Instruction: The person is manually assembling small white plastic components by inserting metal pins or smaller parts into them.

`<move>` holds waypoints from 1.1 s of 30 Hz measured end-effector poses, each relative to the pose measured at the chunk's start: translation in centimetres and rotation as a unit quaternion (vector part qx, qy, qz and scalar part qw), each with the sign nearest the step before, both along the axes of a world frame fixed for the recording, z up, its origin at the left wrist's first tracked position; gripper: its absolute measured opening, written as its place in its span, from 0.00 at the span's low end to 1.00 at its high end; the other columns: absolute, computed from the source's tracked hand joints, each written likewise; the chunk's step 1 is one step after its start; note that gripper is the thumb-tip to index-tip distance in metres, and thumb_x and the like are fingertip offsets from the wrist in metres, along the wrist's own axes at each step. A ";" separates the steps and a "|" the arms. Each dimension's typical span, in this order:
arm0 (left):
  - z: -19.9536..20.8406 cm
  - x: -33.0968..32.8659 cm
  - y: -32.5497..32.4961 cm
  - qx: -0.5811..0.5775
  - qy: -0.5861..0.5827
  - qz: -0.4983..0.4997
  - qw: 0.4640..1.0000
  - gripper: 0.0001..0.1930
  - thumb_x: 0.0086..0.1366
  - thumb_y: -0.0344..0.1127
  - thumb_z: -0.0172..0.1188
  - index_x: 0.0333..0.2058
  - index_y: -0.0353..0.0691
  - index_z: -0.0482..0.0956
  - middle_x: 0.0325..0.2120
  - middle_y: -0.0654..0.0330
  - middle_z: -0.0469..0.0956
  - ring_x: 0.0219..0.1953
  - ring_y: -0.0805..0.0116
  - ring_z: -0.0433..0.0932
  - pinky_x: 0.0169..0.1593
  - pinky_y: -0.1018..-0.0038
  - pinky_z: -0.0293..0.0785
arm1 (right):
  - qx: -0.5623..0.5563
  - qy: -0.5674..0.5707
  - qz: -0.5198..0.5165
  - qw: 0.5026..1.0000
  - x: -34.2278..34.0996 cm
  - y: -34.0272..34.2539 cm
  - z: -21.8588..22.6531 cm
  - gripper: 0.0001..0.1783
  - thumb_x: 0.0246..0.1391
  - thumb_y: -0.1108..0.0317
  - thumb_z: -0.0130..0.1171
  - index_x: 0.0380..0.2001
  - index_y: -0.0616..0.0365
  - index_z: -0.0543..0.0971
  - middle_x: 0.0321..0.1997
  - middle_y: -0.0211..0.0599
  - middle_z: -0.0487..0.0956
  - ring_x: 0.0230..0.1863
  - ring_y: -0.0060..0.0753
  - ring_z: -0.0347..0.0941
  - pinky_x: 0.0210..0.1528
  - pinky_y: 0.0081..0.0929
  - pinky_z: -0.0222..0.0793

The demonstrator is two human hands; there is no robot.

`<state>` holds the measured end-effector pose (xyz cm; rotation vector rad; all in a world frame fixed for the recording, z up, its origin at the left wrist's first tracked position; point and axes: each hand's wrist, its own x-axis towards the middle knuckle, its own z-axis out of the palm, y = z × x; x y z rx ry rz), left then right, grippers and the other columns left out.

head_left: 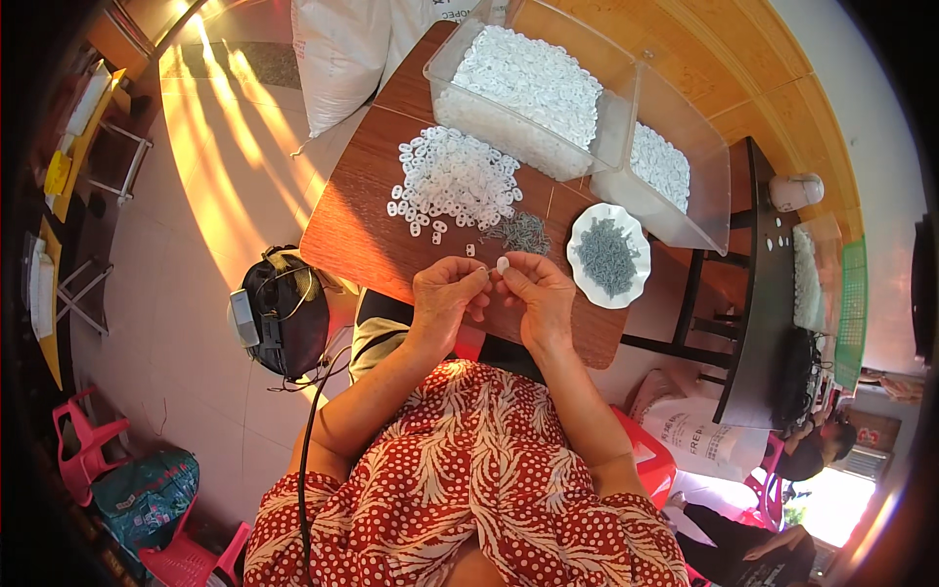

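Note:
My right hand [541,293] pinches a small white oval plastic piece [503,264] between thumb and forefinger, over the near edge of the brown table. Close beside it, my left hand [450,298] is closed in a pinch, its fingertips almost touching the right ones; whatever it grips is too small to make out. Just beyond my hands lies a little heap of thin grey pieces [523,233], with a heap of white oval pieces with two holes [455,176] farther left. A white wavy-edged plate [638,277] full of similar grey pieces stands to the right.
A clear plastic bin [611,152] heaped with white pieces stands at the table's back, beside a second bin [706,220]. White sacks [342,59] stand behind the table. A black backpack [286,318] sits on the floor at left. Other people [748,548] are at lower right.

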<state>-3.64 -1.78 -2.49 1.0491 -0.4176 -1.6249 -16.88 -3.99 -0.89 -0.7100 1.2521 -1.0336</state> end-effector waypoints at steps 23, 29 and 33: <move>0.0 0.4 0.5 0.007 0.017 0.018 1.000 0.06 0.60 0.29 0.57 0.32 0.32 0.75 0.24 0.59 0.77 0.19 0.77 0.73 0.21 0.81 0.70 | 0.015 0.004 0.070 0.997 -0.2 0.0 0.3 0.07 0.56 0.68 0.53 0.33 0.58 0.77 0.24 0.24 0.74 0.22 0.12 0.65 0.23 0.11 0.60; 0.2 0.4 0.5 0.011 0.015 0.011 1.000 0.05 0.60 0.28 0.56 0.31 0.31 0.75 0.23 0.59 0.76 0.19 0.78 0.72 0.20 0.82 0.69 | 0.017 0.006 0.081 0.997 -0.4 0.1 -0.1 0.07 0.53 0.69 0.57 0.35 0.58 0.78 0.24 0.23 0.75 0.22 0.12 0.65 0.23 0.10 0.60; 0.0 0.4 0.6 0.013 0.017 0.005 1.000 0.05 0.60 0.29 0.56 0.31 0.32 0.75 0.23 0.60 0.76 0.19 0.78 0.72 0.19 0.82 0.69 | 0.012 0.016 0.061 0.998 -0.3 0.1 -0.6 0.08 0.52 0.70 0.59 0.36 0.59 0.78 0.24 0.23 0.75 0.22 0.12 0.65 0.23 0.10 0.59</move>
